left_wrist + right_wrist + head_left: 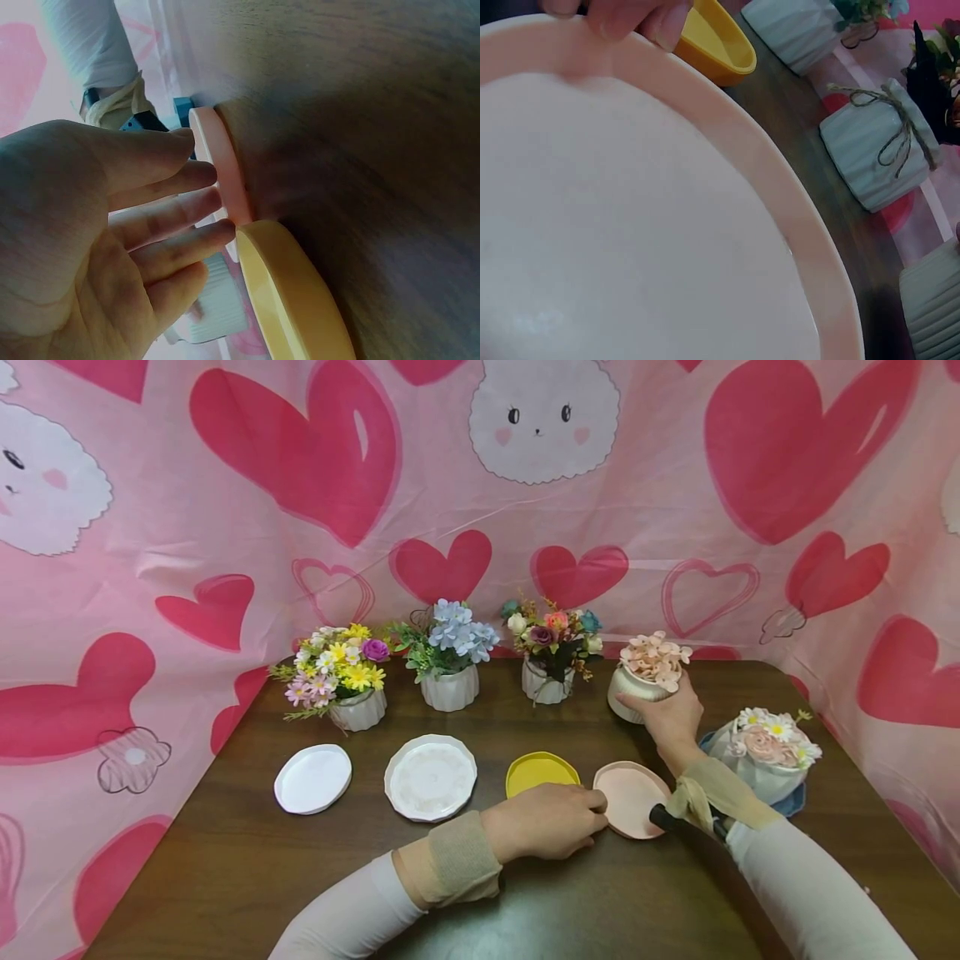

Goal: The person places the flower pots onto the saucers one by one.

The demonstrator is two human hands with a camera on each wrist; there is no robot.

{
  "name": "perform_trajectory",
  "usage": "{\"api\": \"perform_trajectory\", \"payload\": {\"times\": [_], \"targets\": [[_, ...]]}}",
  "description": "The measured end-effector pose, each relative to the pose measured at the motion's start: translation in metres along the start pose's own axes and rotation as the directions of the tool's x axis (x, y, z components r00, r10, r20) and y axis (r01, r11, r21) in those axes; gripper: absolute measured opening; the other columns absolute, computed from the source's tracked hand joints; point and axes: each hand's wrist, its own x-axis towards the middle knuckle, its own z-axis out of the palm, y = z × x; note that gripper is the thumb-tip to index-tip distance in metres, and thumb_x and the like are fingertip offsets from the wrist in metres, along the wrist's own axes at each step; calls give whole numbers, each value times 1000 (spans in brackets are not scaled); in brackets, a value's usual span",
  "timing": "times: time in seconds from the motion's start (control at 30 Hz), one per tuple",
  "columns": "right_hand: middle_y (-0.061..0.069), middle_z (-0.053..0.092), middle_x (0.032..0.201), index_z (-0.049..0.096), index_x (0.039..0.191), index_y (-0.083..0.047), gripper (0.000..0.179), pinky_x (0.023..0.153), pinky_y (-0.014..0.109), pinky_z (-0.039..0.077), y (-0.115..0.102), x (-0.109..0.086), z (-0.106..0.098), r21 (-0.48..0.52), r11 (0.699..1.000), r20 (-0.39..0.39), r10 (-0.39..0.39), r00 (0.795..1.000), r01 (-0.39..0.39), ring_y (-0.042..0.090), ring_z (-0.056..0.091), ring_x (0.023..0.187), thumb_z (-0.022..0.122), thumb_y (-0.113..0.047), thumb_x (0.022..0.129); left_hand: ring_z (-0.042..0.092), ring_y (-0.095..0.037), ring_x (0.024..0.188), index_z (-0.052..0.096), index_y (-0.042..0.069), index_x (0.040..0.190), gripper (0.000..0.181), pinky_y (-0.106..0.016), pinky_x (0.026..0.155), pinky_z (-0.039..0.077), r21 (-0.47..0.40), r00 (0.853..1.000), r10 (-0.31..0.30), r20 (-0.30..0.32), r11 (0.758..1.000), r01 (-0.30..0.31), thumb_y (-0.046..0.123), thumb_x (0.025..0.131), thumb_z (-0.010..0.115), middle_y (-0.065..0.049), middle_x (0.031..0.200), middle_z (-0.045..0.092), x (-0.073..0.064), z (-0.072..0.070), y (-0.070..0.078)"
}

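My right hand (675,717) grips a white ribbed flower pot (628,692) with peach flowers at the back right, its thumb across the pot's front. My left hand (553,820) is at the near left rim of a round pink tray (630,800). In the left wrist view its fingers (180,251) are nearly straight, fingertips right at the pink rim. The right wrist view shows those fingertips (667,22) along the rim too. A yellow tray (538,770) sits just left of the pink one, partly hidden behind my left hand.
A pot of daisies and roses (772,752) stands on a blue tray (793,802) at right, beside my right forearm. Along the back are pots with mixed flowers (547,681), blue flowers (450,687) and yellow-pink flowers (360,710). Two white trays (311,779) lie front left.
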Motion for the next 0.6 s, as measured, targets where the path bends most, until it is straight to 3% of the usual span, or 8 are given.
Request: {"api": "perform_trajectory", "payload": {"times": [0.6], "targets": [[11, 43, 155, 25, 157, -17, 112, 118, 48, 32, 0, -4, -10, 21, 1000, 12, 15, 1000, -15, 31, 40, 143, 90, -42, 68, 58, -5, 100, 67, 27, 113, 18, -19, 87, 51, -1, 1000, -3, 10, 1000, 3, 34, 97, 62, 10, 114, 58, 0, 0, 1]]}}
